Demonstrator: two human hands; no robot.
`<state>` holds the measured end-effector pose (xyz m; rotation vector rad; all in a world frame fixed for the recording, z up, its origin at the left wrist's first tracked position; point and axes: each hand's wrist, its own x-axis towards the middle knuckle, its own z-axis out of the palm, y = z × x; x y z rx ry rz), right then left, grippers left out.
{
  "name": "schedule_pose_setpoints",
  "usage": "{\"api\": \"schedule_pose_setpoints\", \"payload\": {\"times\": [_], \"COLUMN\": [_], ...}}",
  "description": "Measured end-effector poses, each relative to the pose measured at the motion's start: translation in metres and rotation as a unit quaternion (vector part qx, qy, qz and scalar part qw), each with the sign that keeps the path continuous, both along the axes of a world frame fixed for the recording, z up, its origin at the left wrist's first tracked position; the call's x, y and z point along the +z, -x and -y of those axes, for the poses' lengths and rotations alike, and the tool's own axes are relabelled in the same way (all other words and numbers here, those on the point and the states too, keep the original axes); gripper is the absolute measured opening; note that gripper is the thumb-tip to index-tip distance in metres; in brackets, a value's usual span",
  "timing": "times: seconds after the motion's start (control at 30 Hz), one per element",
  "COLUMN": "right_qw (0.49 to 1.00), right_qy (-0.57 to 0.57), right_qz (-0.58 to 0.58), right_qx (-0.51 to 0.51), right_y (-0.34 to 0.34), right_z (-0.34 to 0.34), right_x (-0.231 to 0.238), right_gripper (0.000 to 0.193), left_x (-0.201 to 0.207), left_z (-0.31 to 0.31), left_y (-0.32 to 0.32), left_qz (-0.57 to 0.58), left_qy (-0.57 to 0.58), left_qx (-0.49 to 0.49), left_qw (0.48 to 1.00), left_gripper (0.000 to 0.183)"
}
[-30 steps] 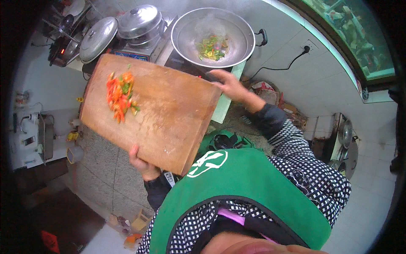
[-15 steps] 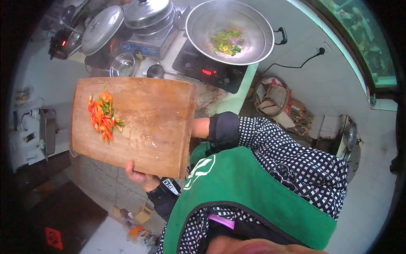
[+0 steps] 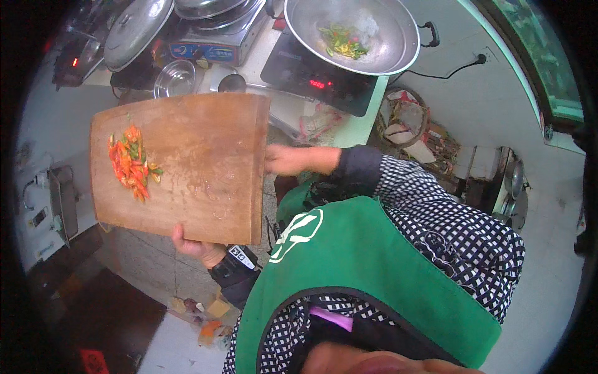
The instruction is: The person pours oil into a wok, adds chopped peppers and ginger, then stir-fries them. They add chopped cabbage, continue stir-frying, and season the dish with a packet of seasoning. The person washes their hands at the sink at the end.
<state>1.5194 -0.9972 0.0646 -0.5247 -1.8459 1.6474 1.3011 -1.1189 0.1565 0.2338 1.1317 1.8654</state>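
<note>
A wooden cutting board [image 3: 202,168] is held up on the left. Cut red and orange peppers with green bits [image 3: 131,163] lie heaped on its left part. My left hand [image 3: 196,248] grips the near edge, thumb over the board and the other fingers underneath. At the right edge is my right hand [image 3: 285,160], slightly blurred, its fingertips hidden at or behind the wood. Beyond, a wide metal wok [image 3: 398,53] sits on a black induction cooker [image 3: 289,71], with chopped green and yellow vegetables [image 3: 344,42] and steam inside.
A ladle [image 3: 232,83] and a metal bowl [image 3: 177,80] rest on the counter behind the board. Farther back stand a portable gas stove [image 3: 205,53] and a large lid [image 3: 138,34]. A basket of scraps [image 3: 403,118] stands right of the counter. A black cord [image 3: 436,76] runs to the wall.
The board with the peppers has shifted slightly left and up in view. My right hand, earlier hidden behind the board, now shows at its right edge. The view itself has shifted a little.
</note>
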Motion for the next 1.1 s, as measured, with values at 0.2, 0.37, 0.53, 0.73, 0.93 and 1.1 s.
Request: {"api": "schedule_pose_setpoints", "payload": {"times": [0.2, 0.37, 0.53, 0.73, 0.93, 1.1], "right_qw": [0.832, 0.813, 0.797, 0.775, 0.773, 0.762], "right_qy": [-0.094, -0.126, -0.093, -0.061, -0.085, -0.086], "right_qz": [0.490, 0.517, 0.544, 0.587, 0.584, 0.592], "right_qx": [-0.241, -0.237, -0.244, -0.224, -0.233, -0.247], "right_y": [-0.096, -0.100, -0.104, -0.108, -0.116, -0.119], "right_z": [-0.026, -0.037, -0.042, -0.058, -0.056, -0.051], "right_x": [-0.028, -0.044, -0.044, -0.047, -0.052, -0.045], "right_gripper": [0.039, 0.040, 0.042, 0.041, 0.035, 0.029], "left_x": [-0.003, -0.007, -0.007, 0.001, 0.000, -0.003], "left_z": [0.001, 0.001, -0.002, -0.003, -0.004, -0.008], "left_y": [0.014, 0.017, 0.016, 0.007, 0.011, 0.011], "left_qz": [-0.010, 0.018, 0.013, 0.003, 0.017, -0.004], "left_qy": [0.042, 0.063, 0.052, 0.040, 0.042, 0.073], "left_qx": [0.023, 0.046, 0.044, 0.012, 0.023, 0.050], "left_qw": [0.999, 0.997, 0.998, 0.999, 0.999, 0.996], "left_gripper": [0.069, 0.065, 0.068, 0.072, 0.070, 0.070]}}
